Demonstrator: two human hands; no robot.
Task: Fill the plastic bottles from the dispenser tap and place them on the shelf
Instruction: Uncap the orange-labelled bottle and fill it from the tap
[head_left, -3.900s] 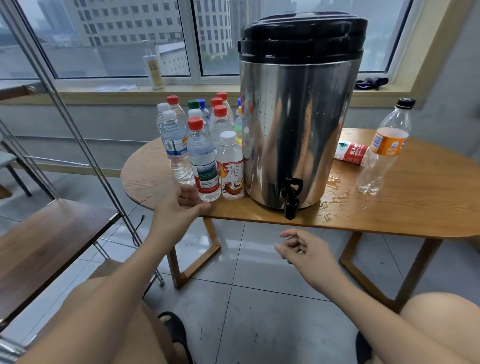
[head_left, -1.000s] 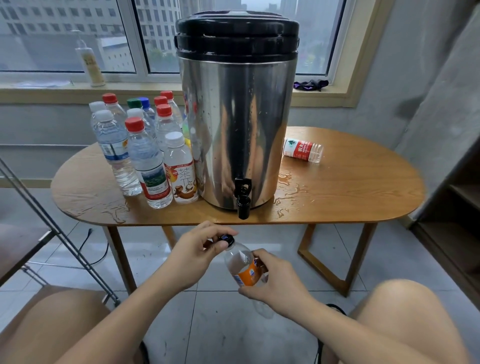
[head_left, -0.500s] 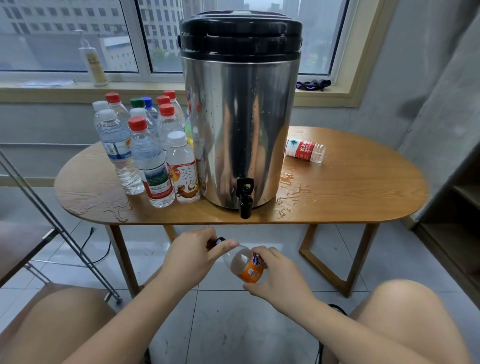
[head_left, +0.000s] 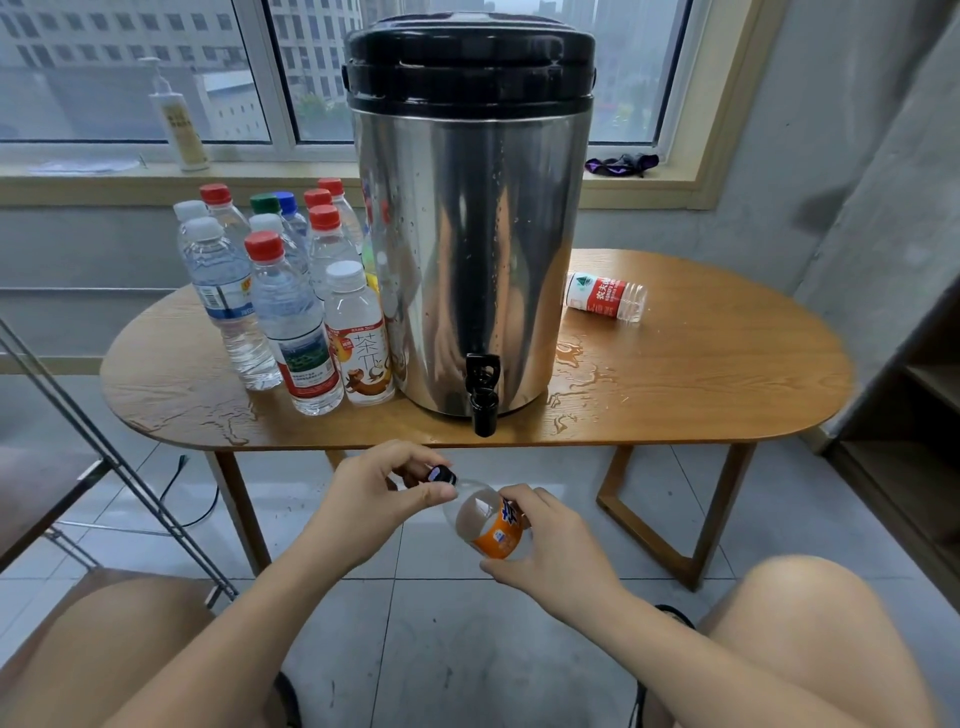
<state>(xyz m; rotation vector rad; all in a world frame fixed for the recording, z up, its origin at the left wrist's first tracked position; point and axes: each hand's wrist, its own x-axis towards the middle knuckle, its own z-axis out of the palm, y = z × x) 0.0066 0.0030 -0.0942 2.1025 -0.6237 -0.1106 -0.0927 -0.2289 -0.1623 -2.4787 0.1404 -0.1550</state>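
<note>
A cluster of capped bottles (head_left: 291, 301) stood on the left of the desk (head_left: 701, 395), just beside the dispenser (head_left: 467, 234). Below the desk edge the left hand (head_left: 379, 499) pinched the black cap (head_left: 442, 475) of an orange-labelled bottle (head_left: 491, 519) (tilted, neck to the left), while the right hand (head_left: 550, 545) gripped its body, beneath the tap (head_left: 483, 395). Right of the dispenser a red-labelled bottle (head_left: 605, 296) lay on its side near spilled water; a shelf (head_left: 914, 415) stood far right

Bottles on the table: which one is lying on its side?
The red-labelled bottle right of the dispenser. The other bottles stand upright, clustered on its left.
</note>
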